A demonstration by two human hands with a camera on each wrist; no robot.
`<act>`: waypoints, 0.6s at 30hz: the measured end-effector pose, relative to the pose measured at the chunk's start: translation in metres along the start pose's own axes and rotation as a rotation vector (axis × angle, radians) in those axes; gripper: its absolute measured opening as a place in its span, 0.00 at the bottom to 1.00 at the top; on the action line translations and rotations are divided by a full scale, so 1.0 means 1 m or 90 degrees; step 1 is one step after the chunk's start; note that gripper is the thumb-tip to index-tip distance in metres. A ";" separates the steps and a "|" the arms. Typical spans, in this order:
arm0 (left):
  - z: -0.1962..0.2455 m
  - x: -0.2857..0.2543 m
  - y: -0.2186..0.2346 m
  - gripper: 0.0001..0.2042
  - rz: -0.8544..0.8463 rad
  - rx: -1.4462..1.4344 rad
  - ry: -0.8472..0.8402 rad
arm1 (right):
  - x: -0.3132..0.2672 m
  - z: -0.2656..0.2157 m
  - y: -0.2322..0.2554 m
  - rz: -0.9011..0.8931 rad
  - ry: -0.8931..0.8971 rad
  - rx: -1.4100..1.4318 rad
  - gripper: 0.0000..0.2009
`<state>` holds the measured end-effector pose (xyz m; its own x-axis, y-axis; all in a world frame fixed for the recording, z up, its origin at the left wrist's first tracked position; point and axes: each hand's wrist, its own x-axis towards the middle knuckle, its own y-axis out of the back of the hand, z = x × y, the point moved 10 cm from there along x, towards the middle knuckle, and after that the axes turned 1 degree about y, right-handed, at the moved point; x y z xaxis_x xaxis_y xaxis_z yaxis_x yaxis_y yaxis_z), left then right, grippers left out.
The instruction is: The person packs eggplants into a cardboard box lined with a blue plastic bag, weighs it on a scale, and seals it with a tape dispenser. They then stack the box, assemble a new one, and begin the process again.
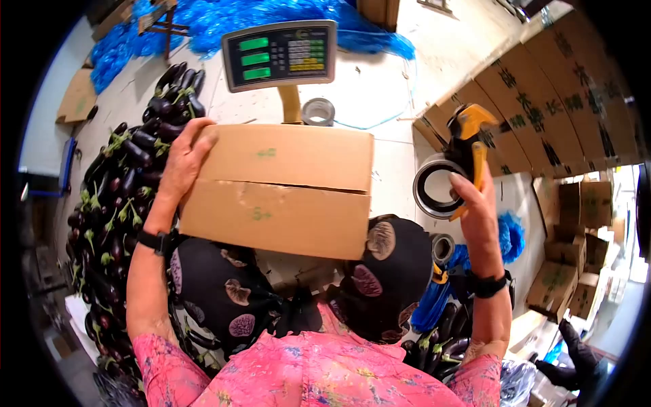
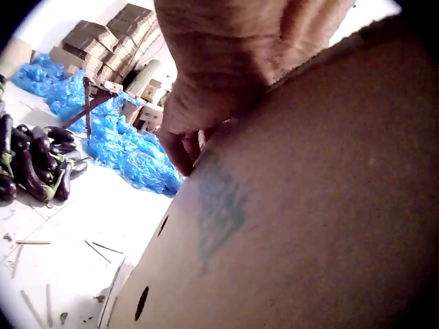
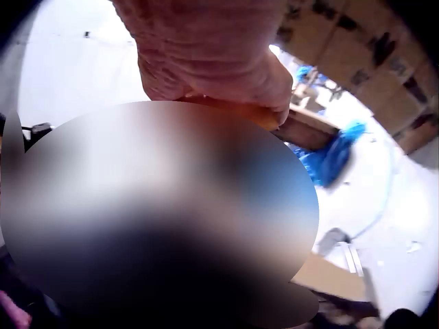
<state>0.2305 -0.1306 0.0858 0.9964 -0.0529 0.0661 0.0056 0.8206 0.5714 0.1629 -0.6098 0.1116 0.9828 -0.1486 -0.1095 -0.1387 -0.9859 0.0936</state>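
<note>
A cardboard box (image 1: 285, 156) lies across the person's knees, its two long flaps folded down with a narrow seam between them. At its far left corner the left hand (image 1: 184, 159) grips the edge; the left wrist view has the fingers bent over the box wall (image 2: 309, 178). Off the box's right side, the right hand (image 1: 477, 203) holds a yellow-and-black tape dispenser (image 1: 472, 122) up by its handle. A large tape roll (image 1: 422, 190) sits on the dispenser. A blurred patch hides most of the dispenser in the right wrist view.
A heap of eggplants (image 1: 112, 224) spreads along the left, with more eggplants (image 1: 441, 342) at lower right. Beyond the box stands a scale display (image 1: 279, 55) beside a loose tape roll (image 1: 318, 112). Stacked cartons (image 1: 536, 95) rise at right; blue plastic (image 1: 237, 24) covers the far floor.
</note>
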 end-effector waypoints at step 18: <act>-0.008 -0.008 0.007 0.12 0.083 -0.082 -0.084 | -0.005 -0.078 -0.277 -0.497 0.227 -0.416 0.33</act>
<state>0.2231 -0.1201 0.0829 0.9699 -0.0086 0.2432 -0.1031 0.8908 0.4426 0.2057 -0.3299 0.1637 0.7651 0.6386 -0.0824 0.5297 -0.5515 0.6445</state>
